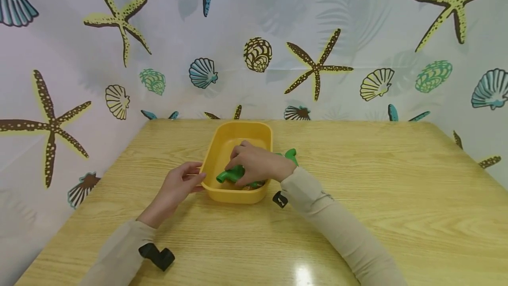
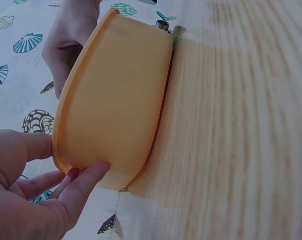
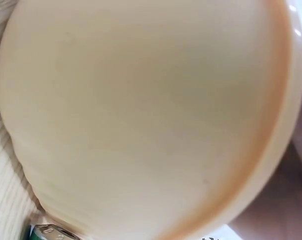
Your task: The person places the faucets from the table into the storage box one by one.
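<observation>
A yellow plastic bin stands on the wooden table. My left hand grips its near left rim, thumb over the edge and fingers against the outer wall; the left wrist view shows this grip close up. Reaching down into the bin, my right hand has its fingers and thumb about a green bent tube, whose open end points left. Small brown and green items, too covered to make out, lie by the near wall. The right wrist view is mostly filled by the bin's outer wall.
Beyond the bin's right side another green curved piece rests on the table. A metallic ridged item shows past the bin's far end in the left wrist view. Behind the table hangs a cloth printed with shells and starfish.
</observation>
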`<state>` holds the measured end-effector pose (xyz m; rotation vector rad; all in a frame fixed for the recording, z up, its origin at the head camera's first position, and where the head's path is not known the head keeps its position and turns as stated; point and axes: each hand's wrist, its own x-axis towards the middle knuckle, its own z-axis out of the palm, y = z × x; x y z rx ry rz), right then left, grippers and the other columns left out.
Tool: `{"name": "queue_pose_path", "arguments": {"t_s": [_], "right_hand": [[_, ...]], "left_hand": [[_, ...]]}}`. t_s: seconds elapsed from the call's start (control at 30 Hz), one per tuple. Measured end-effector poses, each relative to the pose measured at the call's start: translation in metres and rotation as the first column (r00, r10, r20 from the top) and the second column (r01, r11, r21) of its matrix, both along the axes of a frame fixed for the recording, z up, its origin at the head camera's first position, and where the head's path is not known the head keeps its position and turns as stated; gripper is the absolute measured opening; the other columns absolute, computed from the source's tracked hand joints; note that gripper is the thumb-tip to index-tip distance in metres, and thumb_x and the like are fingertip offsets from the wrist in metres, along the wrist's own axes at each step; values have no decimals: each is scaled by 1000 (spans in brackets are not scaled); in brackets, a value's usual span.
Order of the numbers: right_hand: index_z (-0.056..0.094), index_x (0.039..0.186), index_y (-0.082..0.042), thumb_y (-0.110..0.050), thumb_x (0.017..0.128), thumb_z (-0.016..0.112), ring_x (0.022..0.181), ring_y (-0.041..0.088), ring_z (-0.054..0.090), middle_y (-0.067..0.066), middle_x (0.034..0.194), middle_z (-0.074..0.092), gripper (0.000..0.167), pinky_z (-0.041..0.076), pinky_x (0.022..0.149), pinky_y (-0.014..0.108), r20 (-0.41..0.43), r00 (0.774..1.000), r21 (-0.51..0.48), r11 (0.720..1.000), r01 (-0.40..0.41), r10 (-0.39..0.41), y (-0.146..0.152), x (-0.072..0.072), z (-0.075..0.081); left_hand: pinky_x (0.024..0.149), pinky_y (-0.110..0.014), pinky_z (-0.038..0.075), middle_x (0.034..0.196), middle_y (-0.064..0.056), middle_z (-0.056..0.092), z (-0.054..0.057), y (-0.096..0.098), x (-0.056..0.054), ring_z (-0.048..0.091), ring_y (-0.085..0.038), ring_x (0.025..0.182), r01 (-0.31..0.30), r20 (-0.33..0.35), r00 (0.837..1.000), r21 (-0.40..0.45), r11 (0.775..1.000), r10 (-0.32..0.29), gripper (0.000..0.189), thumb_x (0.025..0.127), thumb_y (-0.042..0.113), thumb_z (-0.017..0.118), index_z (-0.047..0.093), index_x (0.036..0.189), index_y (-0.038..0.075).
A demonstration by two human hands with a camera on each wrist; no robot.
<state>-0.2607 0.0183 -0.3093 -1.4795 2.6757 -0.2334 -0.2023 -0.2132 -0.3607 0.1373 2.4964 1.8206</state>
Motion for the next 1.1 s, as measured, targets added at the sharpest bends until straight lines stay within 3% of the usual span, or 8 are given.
{"name": "queue_pose_path", "arguments": {"t_s": [0.3, 0.7, 1.1], "right_hand": [[70, 122, -19, -31, 87, 74, 112, 23, 45, 5, 125, 58, 37, 48, 85, 31, 50, 999, 44, 999, 3, -5, -3, -1, -2], [71, 119, -18, -29, 88, 73, 113, 25, 46, 6, 124, 59, 34, 46, 90, 30, 50, 999, 40, 999, -17, 15, -3, 2, -3], [63, 130, -16, -30, 89, 72, 117, 24, 45, 4, 128, 58, 44, 46, 94, 32, 80, 997, 70, 998, 2, -8, -4, 0, -4]], "left_hand": [[82, -34, 58, 122, -24, 50, 2, 1, 1, 58, -34, 107, 4, -5, 1000, -1, 1000, -4, 42, 99, 9, 56, 46, 137, -7], [83, -35, 57, 123, -23, 51, 2, 1, 1, 58, -34, 107, -7, 5, 1000, -15, 1000, 7, 43, 99, 10, 57, 46, 137, -6], [84, -36, 57, 123, -23, 50, 4, 2, 2, 58, -36, 109, -8, 8, 1000, -16, 1000, 8, 42, 99, 10, 56, 46, 137, -6]]}}
